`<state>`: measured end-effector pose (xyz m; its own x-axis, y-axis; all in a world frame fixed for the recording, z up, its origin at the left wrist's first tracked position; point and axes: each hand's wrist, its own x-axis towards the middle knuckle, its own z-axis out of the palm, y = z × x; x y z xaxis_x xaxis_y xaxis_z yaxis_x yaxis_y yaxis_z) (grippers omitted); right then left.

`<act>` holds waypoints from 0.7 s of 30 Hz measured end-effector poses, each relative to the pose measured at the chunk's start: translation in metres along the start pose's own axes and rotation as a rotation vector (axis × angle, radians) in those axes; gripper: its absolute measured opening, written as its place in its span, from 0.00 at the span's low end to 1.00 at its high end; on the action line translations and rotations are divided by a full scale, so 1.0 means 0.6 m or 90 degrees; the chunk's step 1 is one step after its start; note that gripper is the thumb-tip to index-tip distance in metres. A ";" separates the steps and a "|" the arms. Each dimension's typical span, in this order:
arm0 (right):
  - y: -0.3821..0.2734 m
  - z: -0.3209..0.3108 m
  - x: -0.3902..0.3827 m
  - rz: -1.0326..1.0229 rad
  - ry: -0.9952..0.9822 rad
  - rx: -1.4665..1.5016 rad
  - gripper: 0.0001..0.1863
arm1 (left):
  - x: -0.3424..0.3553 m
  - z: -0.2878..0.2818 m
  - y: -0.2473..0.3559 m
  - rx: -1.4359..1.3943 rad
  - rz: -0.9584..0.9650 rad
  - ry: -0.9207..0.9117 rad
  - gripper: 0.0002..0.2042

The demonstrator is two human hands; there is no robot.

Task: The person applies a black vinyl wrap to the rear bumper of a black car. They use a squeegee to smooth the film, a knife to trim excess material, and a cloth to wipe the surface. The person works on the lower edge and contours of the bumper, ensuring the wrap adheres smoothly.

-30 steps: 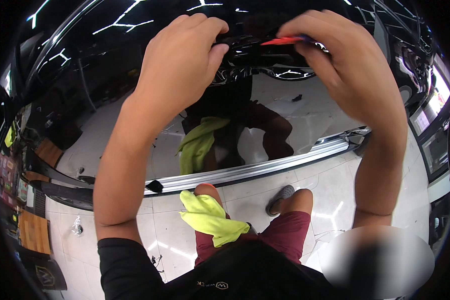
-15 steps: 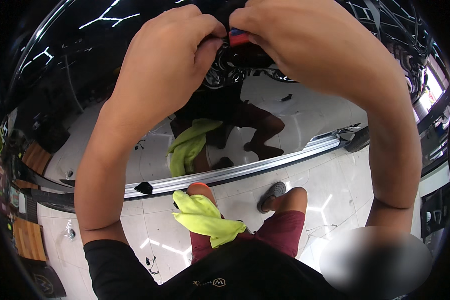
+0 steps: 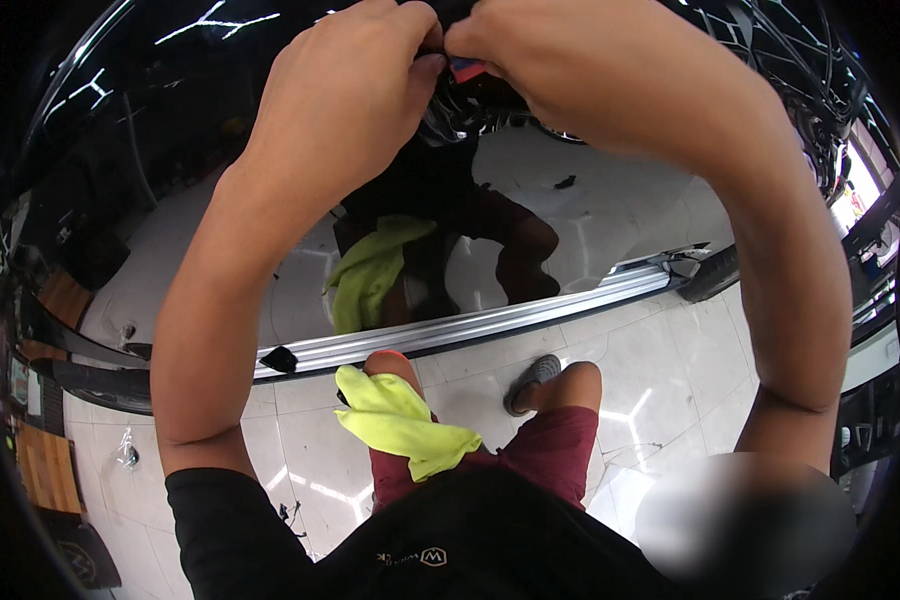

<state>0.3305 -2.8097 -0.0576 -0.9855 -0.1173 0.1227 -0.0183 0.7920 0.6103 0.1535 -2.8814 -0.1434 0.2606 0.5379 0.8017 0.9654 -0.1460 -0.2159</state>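
Red-and-blue flat tool (image 3: 466, 69), pinched by right hand (image 3: 555, 65), lies just right of left hand (image 3: 350, 95), whose curled fingers (image 3: 420, 24) hide any hold.

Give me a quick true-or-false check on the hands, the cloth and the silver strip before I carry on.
1. The right hand holds a red-and-blue piece. True.
2. The left hand is down by the knee. False: it is raised, its fingertips close to those of the right hand.
3. The yellow-green cloth lies on the floor. False: it is draped over the left thigh.
4. The silver strip runs below the glossy black panel. True.
5. The shorts are white. False: they are dark red.
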 end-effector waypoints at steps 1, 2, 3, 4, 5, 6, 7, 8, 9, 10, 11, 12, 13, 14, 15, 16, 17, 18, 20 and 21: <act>-0.001 -0.008 -0.001 -0.006 -0.018 -0.015 0.06 | 0.000 0.002 0.014 -0.015 -0.041 -0.006 0.10; -0.001 -0.015 0.000 -0.013 -0.036 -0.030 0.06 | 0.000 0.004 0.023 -0.031 -0.082 -0.012 0.10; 0.005 -0.011 0.005 -0.022 -0.030 -0.047 0.06 | -0.006 0.007 0.023 -0.040 -0.094 -0.012 0.11; 0.007 -0.006 0.011 -0.020 -0.032 -0.063 0.06 | -0.015 0.016 0.021 -0.049 -0.105 -0.012 0.11; 0.012 0.000 0.014 -0.017 -0.034 -0.079 0.06 | -0.021 0.022 0.020 -0.059 -0.116 -0.012 0.12; 0.007 0.011 0.026 -0.007 -0.042 -0.094 0.06 | -0.030 0.023 0.015 -0.064 -0.121 -0.008 0.12; -0.002 0.017 0.031 0.016 -0.031 -0.060 0.06 | -0.037 0.024 0.012 -0.069 -0.125 -0.004 0.13; -0.013 0.023 0.035 0.039 -0.019 -0.026 0.06 | -0.046 0.023 0.010 -0.074 -0.128 -0.001 0.13; -0.023 0.022 0.025 0.079 0.008 0.052 0.07 | -0.057 0.020 0.007 -0.086 -0.140 0.000 0.13; -0.025 0.037 0.012 0.121 0.082 0.077 0.07 | -0.065 0.023 0.001 -0.093 -0.153 -0.001 0.12; -0.035 0.050 0.000 0.158 0.159 0.107 0.08 | -0.071 0.027 -0.005 -0.100 -0.167 -0.002 0.12; -0.045 0.082 -0.021 0.198 0.280 0.080 0.09 | -0.068 0.034 -0.014 -0.080 -0.164 0.009 0.11; -0.065 0.111 -0.036 0.240 0.398 0.055 0.10 | -0.069 0.042 -0.018 -0.063 -0.160 0.016 0.11; -0.093 0.129 -0.036 0.340 0.369 0.180 0.09 | -0.077 0.041 -0.018 -0.044 -0.159 0.021 0.10; -0.114 0.153 -0.034 0.410 0.420 0.286 0.11 | -0.082 0.048 -0.012 -0.056 -0.154 0.030 0.10; -0.127 0.171 -0.026 0.458 0.445 0.309 0.11 | -0.083 0.052 -0.010 -0.057 -0.147 0.033 0.11; -0.137 0.182 -0.017 0.505 0.471 0.333 0.11 | -0.084 0.055 -0.010 -0.059 -0.141 0.037 0.11; -0.138 0.189 -0.005 0.498 0.494 0.308 0.11 | -0.081 0.058 -0.013 -0.062 -0.138 0.046 0.11; -0.136 0.200 0.020 0.485 0.538 0.259 0.10 | -0.075 0.059 -0.019 -0.070 -0.132 0.064 0.10; -0.142 0.201 0.031 0.470 0.527 0.201 0.08 | -0.074 0.055 -0.018 -0.095 -0.157 0.044 0.10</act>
<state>0.2936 -2.8070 -0.2019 -0.3640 0.1722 0.9153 0.3602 0.9323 -0.0321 0.1315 -2.8761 -0.1950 0.0120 0.5149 0.8572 0.9876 -0.1402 0.0705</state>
